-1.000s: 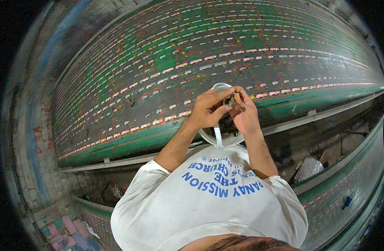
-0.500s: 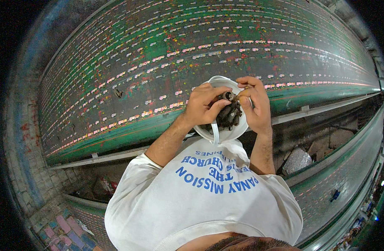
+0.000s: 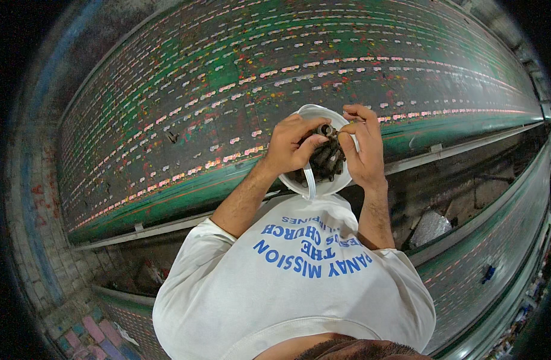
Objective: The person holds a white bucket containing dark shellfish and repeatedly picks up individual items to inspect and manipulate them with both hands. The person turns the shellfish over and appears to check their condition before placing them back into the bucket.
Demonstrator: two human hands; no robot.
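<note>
A white bucket (image 3: 322,190) is in front of my chest, with a pale handle (image 3: 309,181) hanging over its near side. Inside lies a heap of dark, dirty, stubby metal-looking pieces (image 3: 330,163). Thumb and forefinger of my left hand (image 3: 287,144) pinch a short dark cylinder with a hollow end (image 3: 326,129), held over the heap. Close beside it, my right hand (image 3: 365,153) has thumb and forefinger drawn together at the cylinder's right side. Whatever is between those fingertips is too small to make out. The other right fingers are bent and raised.
A long green and dark table (image 3: 227,90), spotted with paint and covered by rows of small printed strips, stretches beyond the bucket. A pale rail (image 3: 167,233) runs along its near edge. Behind me stands another long table (image 3: 467,300). A small dark object (image 3: 171,137) lies on the far table.
The right fingertips have shifted slightly and closed in beside the cylinder. My left hand keeps its pinch, and the bucket has moved up slightly in the picture.
</note>
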